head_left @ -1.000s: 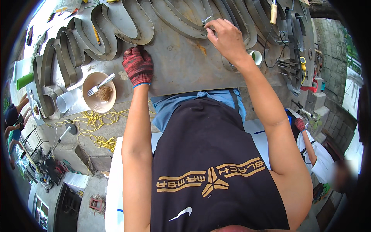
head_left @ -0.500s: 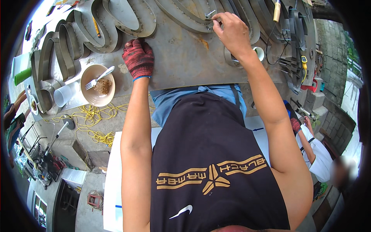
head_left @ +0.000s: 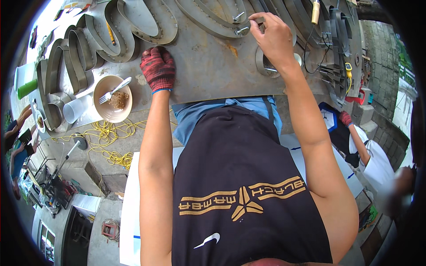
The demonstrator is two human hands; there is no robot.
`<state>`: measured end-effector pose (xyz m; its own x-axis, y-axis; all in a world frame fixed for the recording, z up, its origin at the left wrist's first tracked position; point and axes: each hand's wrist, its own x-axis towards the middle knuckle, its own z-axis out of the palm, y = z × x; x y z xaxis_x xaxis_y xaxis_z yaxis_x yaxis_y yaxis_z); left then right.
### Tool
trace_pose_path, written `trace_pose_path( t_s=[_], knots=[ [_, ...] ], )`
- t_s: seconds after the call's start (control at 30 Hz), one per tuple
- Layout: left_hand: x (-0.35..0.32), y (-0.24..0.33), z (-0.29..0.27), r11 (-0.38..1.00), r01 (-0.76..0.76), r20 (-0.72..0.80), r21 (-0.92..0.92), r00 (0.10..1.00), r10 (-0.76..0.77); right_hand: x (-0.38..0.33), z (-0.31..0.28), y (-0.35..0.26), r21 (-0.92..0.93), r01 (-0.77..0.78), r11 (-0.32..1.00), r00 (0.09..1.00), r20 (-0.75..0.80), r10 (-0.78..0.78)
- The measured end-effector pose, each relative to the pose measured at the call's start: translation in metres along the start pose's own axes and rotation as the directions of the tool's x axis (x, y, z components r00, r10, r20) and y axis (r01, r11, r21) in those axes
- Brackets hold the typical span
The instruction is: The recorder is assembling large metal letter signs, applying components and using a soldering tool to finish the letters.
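My left hand [head_left: 158,68], in a red and black knit glove, rests curled on the grey metal tabletop [head_left: 199,73]. Its fingers are closed, and what they may hold is hidden. A curved metal strip [head_left: 171,31] set on edge lies just beyond it. My bare right hand [head_left: 274,39] is at the far side, thumb and forefinger brought together beside another curved strip [head_left: 208,27]. Anything between these fingertips is too small to make out. Two small shiny bolts or clamps [head_left: 242,31] sit on that strip, left of the fingers. Under my right wrist stands a metal ring-shaped piece [head_left: 262,64].
At the left are a bowl [head_left: 98,104] with food and a fork, a clear cup [head_left: 73,111] and a yellow pencil [head_left: 110,33]. A wooden-handled tool [head_left: 315,12] with a black cord lies right. Yellow cord [head_left: 106,131] is on the ground. Another person's gloved hand [head_left: 345,118] is at right.
My right hand has drawn slightly right and down, so both bolts show more fully. My left hand stays put. The person at right has shifted, and a blue-edged panel shows beside their glove.
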<state>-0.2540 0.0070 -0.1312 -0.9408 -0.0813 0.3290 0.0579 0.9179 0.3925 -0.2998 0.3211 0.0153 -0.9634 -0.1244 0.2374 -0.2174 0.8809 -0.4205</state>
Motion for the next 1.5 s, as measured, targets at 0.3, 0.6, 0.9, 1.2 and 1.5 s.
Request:
trace_pose_path(
  t_s=[0.3, 0.6, 0.9, 1.2, 1.5],
  knots=[
    [0.094, 0.106, -0.043, 0.805, -0.164, 0.052, -0.570, 0.971, 0.235, -0.022, -0.030, 0.005, 0.255, -0.056, 0.965, 0.981, -0.168, 0.101],
    [0.165, 0.180, 0.005, 0.791, -0.286, 0.510, -0.541, 0.637, 0.579, -0.068, -0.065, -0.006, 0.329, -0.061, 0.943, 0.902, -0.386, 0.193],
    [0.166, 0.175, 0.034, 0.846, -0.280, 0.570, -0.453, 0.638, 0.517, -0.091, -0.029, 0.002, 0.375, -0.169, 0.912, 0.922, -0.265, 0.280],
    [0.176, 0.179, 0.036, 0.848, -0.339, 0.686, -0.408, 0.499, 0.530, -0.086, -0.013, 0.005, 0.315, -0.153, 0.937, 0.932, -0.268, 0.242],
    [0.173, 0.173, 0.048, 0.845, -0.321, 0.685, -0.427, 0.495, 0.534, -0.059, 0.037, 0.011, 0.076, 0.045, 0.996, 0.952, -0.306, -0.020]
  ],
)
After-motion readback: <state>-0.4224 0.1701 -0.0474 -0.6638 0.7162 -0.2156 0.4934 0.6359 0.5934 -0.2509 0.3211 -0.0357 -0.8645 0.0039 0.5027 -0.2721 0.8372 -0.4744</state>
